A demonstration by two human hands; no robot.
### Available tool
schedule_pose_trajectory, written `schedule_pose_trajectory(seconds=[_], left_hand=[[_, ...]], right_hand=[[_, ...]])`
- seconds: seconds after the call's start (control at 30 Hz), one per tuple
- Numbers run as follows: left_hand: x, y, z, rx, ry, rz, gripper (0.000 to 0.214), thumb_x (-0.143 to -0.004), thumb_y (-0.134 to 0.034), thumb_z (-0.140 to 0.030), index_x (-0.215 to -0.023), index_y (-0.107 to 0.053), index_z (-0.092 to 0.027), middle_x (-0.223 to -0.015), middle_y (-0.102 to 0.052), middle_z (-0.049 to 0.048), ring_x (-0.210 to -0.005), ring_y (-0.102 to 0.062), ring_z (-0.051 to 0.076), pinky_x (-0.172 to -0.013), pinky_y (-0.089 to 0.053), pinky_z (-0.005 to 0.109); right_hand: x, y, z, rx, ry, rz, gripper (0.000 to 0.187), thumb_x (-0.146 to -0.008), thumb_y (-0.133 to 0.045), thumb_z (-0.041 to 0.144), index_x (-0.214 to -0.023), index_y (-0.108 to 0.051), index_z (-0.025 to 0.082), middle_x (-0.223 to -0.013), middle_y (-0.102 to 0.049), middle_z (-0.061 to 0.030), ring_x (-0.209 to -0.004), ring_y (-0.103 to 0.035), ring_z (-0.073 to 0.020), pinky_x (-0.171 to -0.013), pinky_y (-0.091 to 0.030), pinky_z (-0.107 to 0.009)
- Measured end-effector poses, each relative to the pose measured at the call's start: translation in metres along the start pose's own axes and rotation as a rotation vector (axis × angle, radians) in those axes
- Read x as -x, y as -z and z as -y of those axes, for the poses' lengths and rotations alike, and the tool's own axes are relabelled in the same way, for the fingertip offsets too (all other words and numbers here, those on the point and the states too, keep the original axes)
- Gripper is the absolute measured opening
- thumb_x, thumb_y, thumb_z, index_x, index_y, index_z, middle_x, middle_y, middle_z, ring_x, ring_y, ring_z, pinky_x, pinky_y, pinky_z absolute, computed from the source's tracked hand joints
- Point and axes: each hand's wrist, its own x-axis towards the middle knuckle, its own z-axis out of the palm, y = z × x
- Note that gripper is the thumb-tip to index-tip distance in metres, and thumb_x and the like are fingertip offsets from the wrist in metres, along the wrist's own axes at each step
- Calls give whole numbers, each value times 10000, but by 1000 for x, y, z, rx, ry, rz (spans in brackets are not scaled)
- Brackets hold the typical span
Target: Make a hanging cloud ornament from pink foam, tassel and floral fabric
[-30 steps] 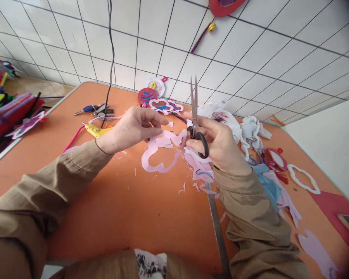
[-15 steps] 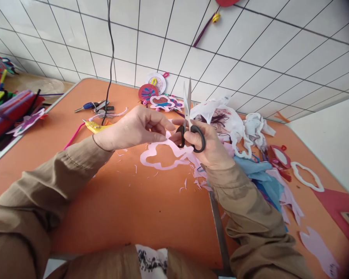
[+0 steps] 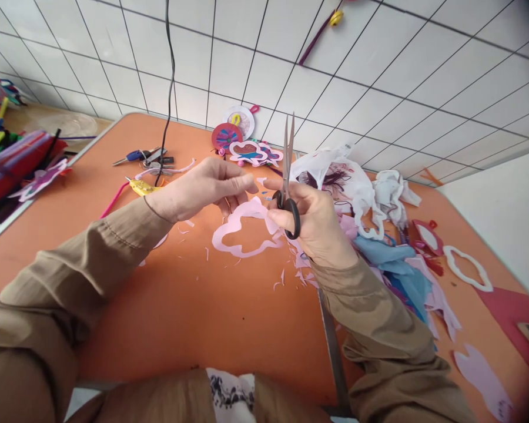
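Observation:
Black-handled scissors (image 3: 288, 170) point upward in my right hand (image 3: 320, 220), with thumb and fingers in the loops and the blades nearly together. My left hand (image 3: 203, 187) hovers at the left with loosely bent fingers, and I see nothing held in it. Between and just below both hands is a wavy-edged pink paper frame (image 3: 226, 239) with an open middle. Its upper edge is close to my left fingertips; whether they touch cannot be made out. Thin pink paper snippets (image 3: 282, 277) are scattered around it on the orange table (image 3: 194, 329).
Decorated round and cloud-shaped ornaments (image 3: 227, 137) stand by the tiled wall. Keys (image 3: 156, 160) and a yellow glue gun (image 3: 141, 187) with a black cord lie at the left. Scraps of blue material (image 3: 392, 261), a white plastic bag (image 3: 311, 167) and a white paper outline (image 3: 467, 264) are at the right.
My left thumb has lifted off the pink frame. The scissors have turned in my right hand, their blades closer together and slightly farther right. The frame's right end now shows clear of the handles.

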Motion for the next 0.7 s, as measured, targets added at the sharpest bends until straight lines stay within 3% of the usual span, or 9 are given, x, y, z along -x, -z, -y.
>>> schedule_pose_trajectory(seconds=[0.17,0.27,0.37,0.47,0.57,0.7], left_hand=[[-7,5,4,107,125,5,700,-948,-419,-709,-795,-728,-100,-746,-743,119,-636,-677,171,-591,-531,274],[-7,4,7,111,116,46,801,-971,-298,-725,-831,-743,-73,-837,-775,139,-768,-721,202,-692,-555,275],[-6,1,9,83,101,20,805,-1002,-250,-683,-851,-744,-65,-832,-774,133,-794,-734,208,-696,-550,279],[-6,0,12,56,68,35,604,-969,-475,-617,-847,-749,-93,-837,-775,114,-797,-735,198,-708,-553,283],[-7,1,16,99,74,49,332,-817,-762,-466,-803,-756,-134,-826,-773,81,-781,-710,166,-722,-550,269],[-8,-1,17,122,55,47,257,-764,-817,-406,-718,-742,-164,-744,-750,40,-647,-630,111,-593,-479,235]], right_hand=[[0,-1,3,-41,-19,-68,414,-610,-843,235,-1001,-709,221,-638,-634,63,-489,-582,-105,-367,-451,-218],[-1,-1,2,-62,-25,-84,423,-604,-846,238,-1005,-711,231,-630,-630,68,-472,-569,-105,-355,-446,-227],[-3,0,2,-87,-31,-97,446,-584,-849,227,-1009,-712,243,-638,-646,63,-483,-577,-111,-384,-480,-245],[-4,2,0,-90,-20,-104,434,-590,-829,221,-1007,-714,257,-644,-655,61,-504,-591,-116,-409,-500,-250],[-7,3,-3,-69,2,-115,422,-610,-810,244,-1019,-706,259,-646,-656,64,-517,-598,-114,-411,-495,-243],[-8,1,-6,-57,9,-104,433,-632,-816,291,-1040,-687,225,-662,-639,60,-488,-562,-99,-392,-457,-240]])
